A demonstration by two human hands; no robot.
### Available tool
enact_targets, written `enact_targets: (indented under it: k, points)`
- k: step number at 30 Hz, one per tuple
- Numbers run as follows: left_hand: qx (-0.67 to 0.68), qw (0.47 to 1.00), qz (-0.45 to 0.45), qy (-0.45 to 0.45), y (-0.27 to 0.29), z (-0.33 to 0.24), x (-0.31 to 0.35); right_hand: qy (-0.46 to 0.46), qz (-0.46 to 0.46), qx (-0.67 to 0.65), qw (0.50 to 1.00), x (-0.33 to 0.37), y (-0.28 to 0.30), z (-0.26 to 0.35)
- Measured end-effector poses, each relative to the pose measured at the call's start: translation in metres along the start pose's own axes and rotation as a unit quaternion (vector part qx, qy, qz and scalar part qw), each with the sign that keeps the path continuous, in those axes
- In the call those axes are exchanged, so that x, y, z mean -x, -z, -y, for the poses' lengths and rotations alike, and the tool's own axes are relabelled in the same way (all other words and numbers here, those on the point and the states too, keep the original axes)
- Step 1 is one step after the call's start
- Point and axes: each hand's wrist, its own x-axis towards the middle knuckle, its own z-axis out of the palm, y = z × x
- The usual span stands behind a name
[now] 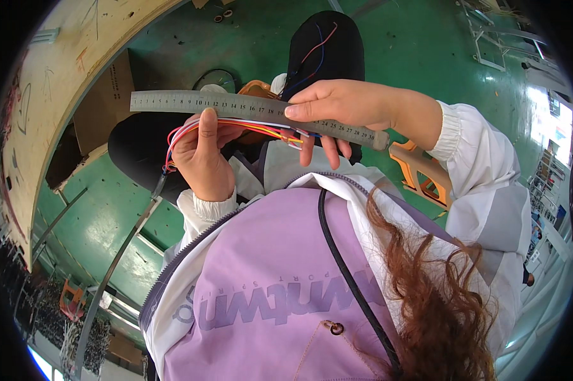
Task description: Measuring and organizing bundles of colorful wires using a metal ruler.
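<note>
A metal ruler [248, 105] is stretched level across both hands above my lap. My left hand [204, 152] is closed, its thumb pressing the ruler's lower edge while the fingers hold a bundle of coloured wires [254, 127] just below it. The wires are red, yellow, white and blue, and they loop down at the left of that hand. My right hand [337, 114] pinches the ruler right of its middle, thumb on top. Its lower fingers hang beside the wires' ends; whether they grip them is partly hidden.
A red wire and a blue wire [320, 47] lie on my dark trouser leg. At the left stands a wooden tabletop [70, 70], with a cardboard box [105, 101] beneath it. An orange plastic stool [419, 171] is at my right on the green floor [413, 57].
</note>
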Motion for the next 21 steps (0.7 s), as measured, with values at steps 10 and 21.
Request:
enact_targets:
  k: [10,21]
  points:
    - [-0.002,1.0,-0.001,0.008,0.003,0.002,0.001,0.004,0.005,0.02,1.0,0.0,0.001,0.0]
    - [-0.009,0.999,-0.006,-0.034,0.012,-0.007,0.0,0.413,-0.463,0.471,0.627,0.038,0.024,0.093]
